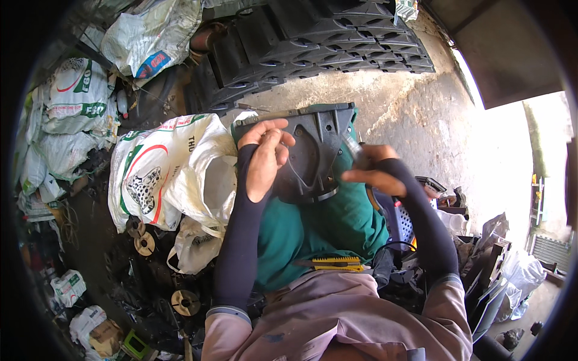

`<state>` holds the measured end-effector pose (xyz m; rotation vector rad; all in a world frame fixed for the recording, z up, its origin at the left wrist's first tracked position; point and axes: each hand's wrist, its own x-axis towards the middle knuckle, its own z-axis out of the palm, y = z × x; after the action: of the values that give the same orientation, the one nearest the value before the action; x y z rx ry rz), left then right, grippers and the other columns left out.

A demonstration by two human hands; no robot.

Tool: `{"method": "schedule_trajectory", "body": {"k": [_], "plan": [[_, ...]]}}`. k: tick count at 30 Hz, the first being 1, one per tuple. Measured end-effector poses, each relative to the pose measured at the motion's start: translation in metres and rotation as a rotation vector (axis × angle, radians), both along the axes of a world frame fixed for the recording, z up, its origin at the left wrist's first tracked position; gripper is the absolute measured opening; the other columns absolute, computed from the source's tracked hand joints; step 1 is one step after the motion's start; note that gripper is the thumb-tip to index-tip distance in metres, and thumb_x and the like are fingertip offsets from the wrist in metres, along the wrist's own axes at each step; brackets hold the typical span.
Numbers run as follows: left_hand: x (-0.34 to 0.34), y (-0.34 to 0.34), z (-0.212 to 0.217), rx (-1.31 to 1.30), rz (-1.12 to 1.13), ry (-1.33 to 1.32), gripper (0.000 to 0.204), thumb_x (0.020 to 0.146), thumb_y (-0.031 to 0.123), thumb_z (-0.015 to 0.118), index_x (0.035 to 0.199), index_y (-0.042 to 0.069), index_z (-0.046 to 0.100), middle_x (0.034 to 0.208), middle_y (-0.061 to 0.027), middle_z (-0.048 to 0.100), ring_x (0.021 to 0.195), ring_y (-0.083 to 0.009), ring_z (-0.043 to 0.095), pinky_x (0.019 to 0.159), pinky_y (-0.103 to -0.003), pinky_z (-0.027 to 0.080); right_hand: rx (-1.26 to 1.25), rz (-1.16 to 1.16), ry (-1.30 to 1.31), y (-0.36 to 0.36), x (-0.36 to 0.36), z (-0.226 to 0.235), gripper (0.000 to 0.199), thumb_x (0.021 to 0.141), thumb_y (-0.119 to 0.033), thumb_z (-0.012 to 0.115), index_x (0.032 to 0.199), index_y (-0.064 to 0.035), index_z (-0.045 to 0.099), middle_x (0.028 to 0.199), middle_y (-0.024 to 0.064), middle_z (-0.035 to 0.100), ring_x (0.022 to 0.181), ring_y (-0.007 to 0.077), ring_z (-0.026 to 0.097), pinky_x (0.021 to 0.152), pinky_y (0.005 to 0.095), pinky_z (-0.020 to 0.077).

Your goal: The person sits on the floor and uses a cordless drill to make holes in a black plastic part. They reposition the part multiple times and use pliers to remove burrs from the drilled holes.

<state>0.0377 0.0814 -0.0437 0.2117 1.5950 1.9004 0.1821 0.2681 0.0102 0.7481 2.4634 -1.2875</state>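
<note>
A black moulded part [310, 147] with a curved triangular recess, ribs and small holes rests across my knees. My left hand [265, 159] is over its left side, palm partly turned up and fingers curled together. Anything pinched in those fingers is hidden or too small to name. On the part's other side, my right hand [382, 171] is closed round a short shiny tool [351, 144]. Motion blurs that tool, so its kind is unclear. A yellow utility knife [337, 263] lies on my lap, close to my waist.
White woven sacks [150, 174] stand at my left. Black ribbed panels [325, 45] are stacked ahead. Round tan discs [185, 302] lie among dark scraps on the left floor. Clear plastic bags [521, 277] and black pieces crowd the right, beyond a perforated basket [404, 225].
</note>
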Motion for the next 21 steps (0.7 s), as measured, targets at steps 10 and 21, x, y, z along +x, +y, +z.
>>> {"method": "schedule_trajectory", "body": {"k": [10,21], "plan": [[0.006,0.024,0.004,-0.058,-0.014,0.039,0.027,0.095,0.012,0.046,0.114,-0.005,0.057,0.077,-0.0059,0.060,0.055,-0.0054,0.046,0.049,-0.020,0.036,0.146,-0.141,0.670,0.000,0.051,-0.043,0.014,0.077,-0.002,0.074,0.088,-0.0039,0.065,0.090,0.0076,0.063,0.075,0.0189,0.062,0.064,0.0295,0.0487],[0.007,0.042,0.000,-0.177,0.190,0.320,0.033,0.098,0.012,0.042,0.127,0.000,0.050,0.077,-0.0015,0.055,0.056,-0.0046,0.043,0.053,-0.019,0.038,0.021,-0.345,0.628,-0.015,0.056,-0.007,0.019,0.081,-0.003,0.072,0.097,-0.0008,0.064,0.077,0.0102,0.068,0.066,0.0146,0.065,0.060,0.0264,0.0506]]}}
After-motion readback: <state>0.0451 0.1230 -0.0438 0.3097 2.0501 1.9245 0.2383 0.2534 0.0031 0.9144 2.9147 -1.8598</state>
